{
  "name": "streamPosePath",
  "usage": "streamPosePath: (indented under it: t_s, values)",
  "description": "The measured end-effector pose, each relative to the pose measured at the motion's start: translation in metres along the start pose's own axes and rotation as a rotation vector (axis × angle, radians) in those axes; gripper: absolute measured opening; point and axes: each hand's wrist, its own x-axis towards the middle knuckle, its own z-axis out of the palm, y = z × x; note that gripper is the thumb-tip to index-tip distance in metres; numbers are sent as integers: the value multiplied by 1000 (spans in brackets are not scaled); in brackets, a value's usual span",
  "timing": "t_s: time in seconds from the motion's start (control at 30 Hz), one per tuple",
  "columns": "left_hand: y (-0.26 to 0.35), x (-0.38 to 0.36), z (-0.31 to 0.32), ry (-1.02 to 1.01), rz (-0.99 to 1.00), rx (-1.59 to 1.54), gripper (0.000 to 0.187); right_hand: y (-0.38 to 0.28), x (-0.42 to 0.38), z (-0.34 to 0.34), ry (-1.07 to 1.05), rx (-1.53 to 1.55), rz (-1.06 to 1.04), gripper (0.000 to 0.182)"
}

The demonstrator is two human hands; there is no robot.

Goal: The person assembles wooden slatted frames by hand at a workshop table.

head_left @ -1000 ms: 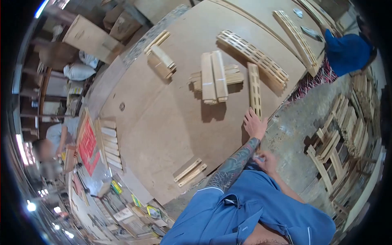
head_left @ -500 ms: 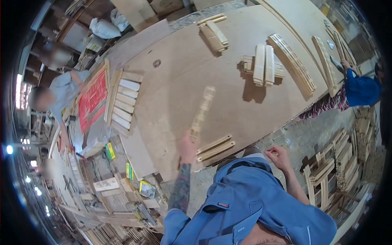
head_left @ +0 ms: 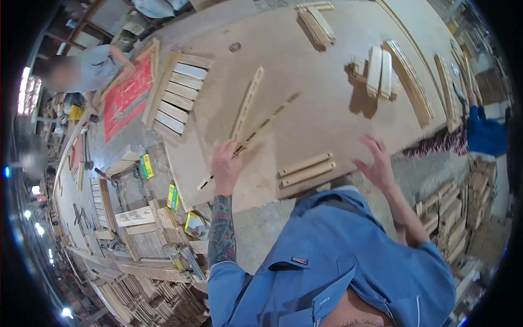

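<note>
My left hand is closed around the near end of the slotted wooden rails, low over the tabletop. One slotted rail points away from me. A second, thinner-looking rail slants up to the right and shows a blurred far end; the two spread in a V from my fingers. My right hand hangs over the table's near edge, fingers apart and holding nothing. Between my hands, two short wooden bars with holes at their ends lie side by side.
Slats are stacked beside a row of slotted rails on the table; another slat bundle lies at the back. A slatted frame and a red sheet are left, near a co-worker. Another person stands right.
The rails in my left hand were together in one strip and now fan apart. My right hand has lifted and its fingers have spread. The view has shifted.
</note>
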Motion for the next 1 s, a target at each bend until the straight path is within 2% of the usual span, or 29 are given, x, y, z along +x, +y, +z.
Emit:
streamPosePath:
  t_s: [0.03,0.1,0.13,0.2,0.23,0.3,0.43,0.5,0.6,0.63,0.67,0.73,0.77,0.8,0.83,0.87,0.9,0.93,1.0]
  values:
    - [16,-12,10,-122,42,-100,32,-13,13,-2,9,-48,-93,74]
    - [49,-37,34,-324,103,-248,29,-25,29,6,-113,-147,-190,78]
    - [65,-50,47,-405,123,-295,29,-16,28,12,-117,-153,-178,78]
    - [82,-76,79,-468,122,-284,29,14,22,44,-316,-267,-261,73]
    - [84,-84,91,-521,118,-264,29,29,18,56,-318,-276,-258,73]
    - [85,-92,100,-457,137,-251,30,56,10,72,-495,-256,-282,59]
    - [88,-84,105,-303,240,-157,38,64,15,84,-386,-303,-290,46]
    - [87,-88,113,-297,275,-124,42,68,18,93,-427,-265,-307,38]
    - [84,-93,120,-318,283,-67,46,63,19,87,-372,-202,-296,40]
    - [87,-92,120,-349,256,-56,48,67,18,86,-323,-142,-344,49]
    - [91,-90,120,-353,277,-54,48,74,18,81,-306,-142,-331,49]
    - [112,-73,113,-407,140,-78,50,91,24,62,-129,24,-119,61]
    - [123,-59,114,-398,133,-108,52,108,34,46,-58,112,31,65]
    - [136,-41,124,-400,141,-99,52,133,45,36,130,157,172,62]
    - [154,-16,139,-345,131,-240,51,159,59,28,317,202,313,60]
    - [175,10,155,-291,121,-381,51,180,75,15,409,262,466,59]
    - [203,40,169,-339,9,-526,50,199,90,3,499,322,618,60]
    - [235,72,187,-380,-105,-670,49,216,102,0,505,334,614,60]
    - [292,129,230,-486,-305,-827,45,247,131,5,597,625,829,62]
